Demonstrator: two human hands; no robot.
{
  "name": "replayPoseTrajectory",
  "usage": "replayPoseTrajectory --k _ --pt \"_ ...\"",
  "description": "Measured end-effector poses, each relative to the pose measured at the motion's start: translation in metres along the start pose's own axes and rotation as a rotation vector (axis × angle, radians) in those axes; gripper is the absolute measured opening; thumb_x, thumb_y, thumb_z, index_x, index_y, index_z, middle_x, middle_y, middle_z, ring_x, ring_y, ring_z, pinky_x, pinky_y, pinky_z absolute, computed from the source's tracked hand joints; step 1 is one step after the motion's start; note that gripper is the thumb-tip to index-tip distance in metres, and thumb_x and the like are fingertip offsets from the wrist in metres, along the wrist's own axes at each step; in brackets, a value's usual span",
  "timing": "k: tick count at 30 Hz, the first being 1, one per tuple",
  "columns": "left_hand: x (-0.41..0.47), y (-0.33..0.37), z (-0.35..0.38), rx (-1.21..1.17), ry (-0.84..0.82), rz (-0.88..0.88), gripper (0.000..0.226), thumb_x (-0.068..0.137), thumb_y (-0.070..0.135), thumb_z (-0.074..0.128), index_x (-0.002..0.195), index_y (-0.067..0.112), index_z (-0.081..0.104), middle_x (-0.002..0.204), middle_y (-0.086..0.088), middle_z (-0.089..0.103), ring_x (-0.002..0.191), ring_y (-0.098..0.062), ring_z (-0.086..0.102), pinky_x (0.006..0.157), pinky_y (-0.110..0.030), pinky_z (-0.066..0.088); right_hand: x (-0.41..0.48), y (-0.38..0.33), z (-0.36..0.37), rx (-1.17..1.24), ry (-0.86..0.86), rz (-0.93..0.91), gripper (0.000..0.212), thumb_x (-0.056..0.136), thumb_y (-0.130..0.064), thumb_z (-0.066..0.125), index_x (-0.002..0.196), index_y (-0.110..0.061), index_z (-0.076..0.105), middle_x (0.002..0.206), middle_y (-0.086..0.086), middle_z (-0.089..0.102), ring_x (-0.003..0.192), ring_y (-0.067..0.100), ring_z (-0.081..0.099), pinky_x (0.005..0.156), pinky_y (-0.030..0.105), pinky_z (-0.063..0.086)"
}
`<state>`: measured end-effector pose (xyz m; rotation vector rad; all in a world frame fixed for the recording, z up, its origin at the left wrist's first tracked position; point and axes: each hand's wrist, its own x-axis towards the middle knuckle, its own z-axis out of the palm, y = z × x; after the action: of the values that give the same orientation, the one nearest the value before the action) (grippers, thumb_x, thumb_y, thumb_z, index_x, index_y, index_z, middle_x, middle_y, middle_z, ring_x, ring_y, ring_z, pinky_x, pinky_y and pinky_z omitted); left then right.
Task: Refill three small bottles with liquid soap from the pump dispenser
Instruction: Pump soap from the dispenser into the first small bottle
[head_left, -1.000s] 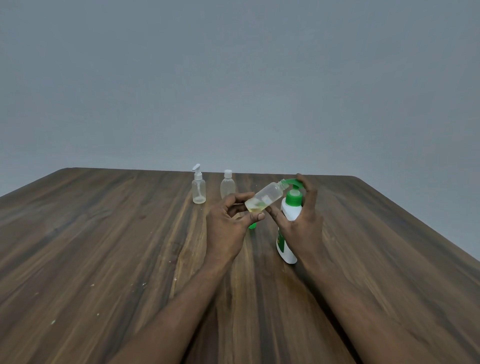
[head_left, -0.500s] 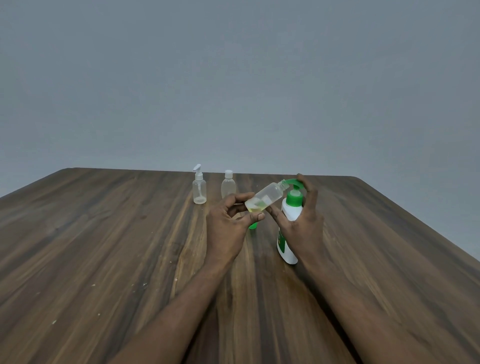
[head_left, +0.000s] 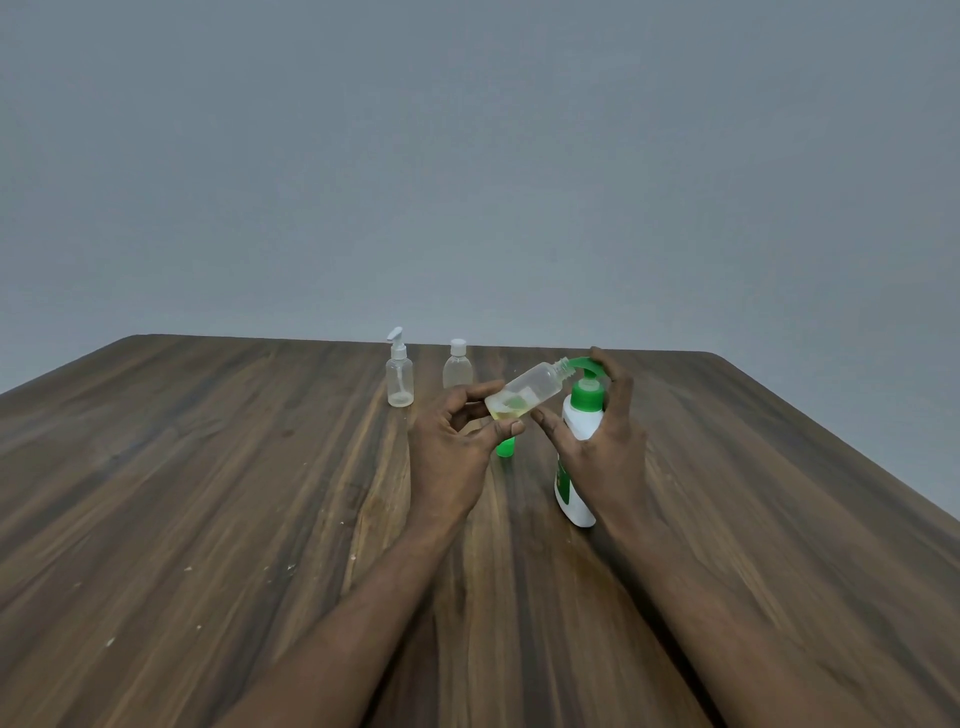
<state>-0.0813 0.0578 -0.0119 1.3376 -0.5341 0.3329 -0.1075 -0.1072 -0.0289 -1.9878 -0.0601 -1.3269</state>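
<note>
My left hand (head_left: 457, 441) pinches small bottle (head_left: 530, 391) by base, long axis tilted up-right, open neck at green spout; right hand (head_left: 605, 431) wraps pump dispenser (head_left: 579, 421), fingers on pump head

On my feed I see a bare left forearm (head_left: 358, 618) and a bare right forearm (head_left: 727, 623), uncovered to the lower edge, ending in a bare left hand (head_left: 447, 457) and a bare right hand (head_left: 605, 452).
</note>
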Motion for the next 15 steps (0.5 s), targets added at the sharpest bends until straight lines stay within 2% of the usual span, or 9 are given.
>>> replayPoseTrajectory --k 4,9,15 --pt "-0.0006 0.0016 0.0015 0.008 0.001 0.004 0.041 0.07 0.004 0.086 0.105 0.022 0.075 0.101 0.006 0.077 0.096 -0.006 0.072 0.075 -0.017 0.057 -0.0001 0.0014 -0.001 -0.001 -0.024 -0.001 0.082 0.079 -0.052 0.08 0.144 -0.04 0.032 0.125 -0.044 0.049 0.096 -0.02 0.057 0.071 -0.001 0.041" --pt "-0.0013 0.0008 0.0015 0.006 0.008 -0.004 0.043 0.069 0.002 0.087 0.103 0.026 0.074 0.101 0.004 0.077 0.096 -0.008 0.072 0.077 -0.018 0.056 -0.0003 0.0008 -0.0005 0.025 -0.001 0.026 0.075 0.078 -0.054 0.081 0.135 -0.038 0.035 0.113 -0.042 0.054 0.091 -0.015 0.061 0.066 -0.001 0.042" --pt "-0.0015 -0.0005 0.0015 0.02 0.009 -0.014 0.042 0.069 0.0 0.086 0.108 0.013 0.074 0.103 0.001 0.077 0.098 -0.009 0.072 0.082 -0.023 0.059 0.0002 -0.0005 0.0006 0.023 0.015 0.031 0.072 0.077 -0.058 0.08 0.132 -0.044 0.036 0.114 -0.041 0.055 0.092 -0.016 0.06 0.066 -0.002 0.04"
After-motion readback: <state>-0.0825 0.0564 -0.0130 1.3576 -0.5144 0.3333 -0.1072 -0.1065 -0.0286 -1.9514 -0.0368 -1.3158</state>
